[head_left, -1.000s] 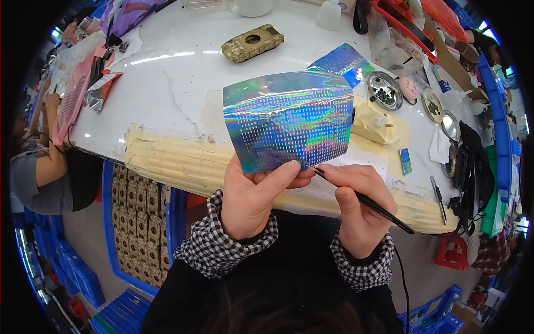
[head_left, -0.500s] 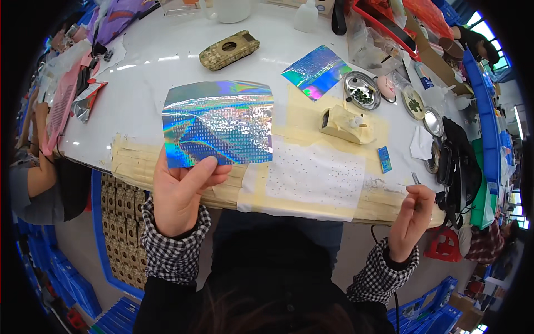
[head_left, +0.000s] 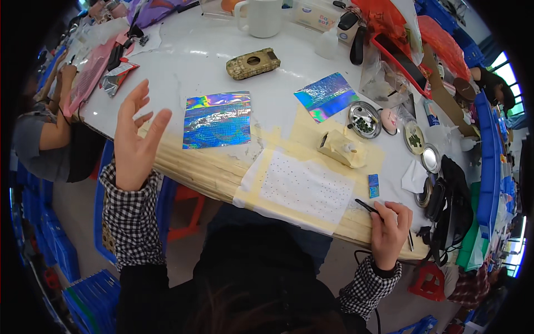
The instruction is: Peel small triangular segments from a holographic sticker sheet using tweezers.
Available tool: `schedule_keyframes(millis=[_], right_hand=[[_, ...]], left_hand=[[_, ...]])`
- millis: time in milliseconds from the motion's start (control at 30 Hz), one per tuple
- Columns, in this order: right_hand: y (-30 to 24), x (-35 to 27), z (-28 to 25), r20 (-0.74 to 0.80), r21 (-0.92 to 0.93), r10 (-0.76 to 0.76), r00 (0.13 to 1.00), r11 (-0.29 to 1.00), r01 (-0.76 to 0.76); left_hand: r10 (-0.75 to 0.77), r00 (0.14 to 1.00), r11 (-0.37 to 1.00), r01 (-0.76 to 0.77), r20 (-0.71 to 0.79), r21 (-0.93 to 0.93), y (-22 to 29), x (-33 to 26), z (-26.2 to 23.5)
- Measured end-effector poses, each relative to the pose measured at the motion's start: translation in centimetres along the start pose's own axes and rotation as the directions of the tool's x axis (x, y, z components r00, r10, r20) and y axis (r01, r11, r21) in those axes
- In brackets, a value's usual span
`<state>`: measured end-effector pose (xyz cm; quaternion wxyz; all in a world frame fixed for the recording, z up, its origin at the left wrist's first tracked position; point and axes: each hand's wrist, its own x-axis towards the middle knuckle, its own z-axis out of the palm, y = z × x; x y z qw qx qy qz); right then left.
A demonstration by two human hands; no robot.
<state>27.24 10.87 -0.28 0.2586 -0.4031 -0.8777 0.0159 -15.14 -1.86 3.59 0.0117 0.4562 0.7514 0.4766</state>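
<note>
My left hand (head_left: pixel 137 142) is raised at the table's left edge, fingers spread, holding nothing. Just right of it a shiny holographic sheet (head_left: pixel 217 121) with rows of small marks lies flat. My right hand (head_left: pixel 390 231) is closed at the front edge, a slim black tool (head_left: pixel 366 206) reaching from its fingers toward the left; its exact kind is not clear. Beside that tool lies a small blue holographic piece (head_left: pixel 373 185). Between my hands, a white cloth (head_left: pixel 300 189) dotted with tiny specks is taped down.
A camouflage toy tank hull (head_left: pixel 253 64) sits farther back, near a white mug (head_left: pixel 264 18). Another holographic sheet (head_left: pixel 327 96), a tape-covered block (head_left: pixel 340 148) and a round tin of dark green bits (head_left: pixel 364 120) stand right of centre. At left, another person's arm (head_left: pixel 58 131) rests.
My left hand has let go of the holographic sheet, now flat on the table, and moved left. My right hand has shifted toward the cloth, with the black tool in it.
</note>
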Motion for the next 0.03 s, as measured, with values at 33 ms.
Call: schedule_keyframes(millis=[33], right_hand=[[0.55,-0.36,0.35,-0.035,0.029,0.034,0.999,0.999,-0.033]], left_hand=[[0.002,1.000,0.995,0.001,0.025,-0.097,-0.05,1.77,-0.31]])
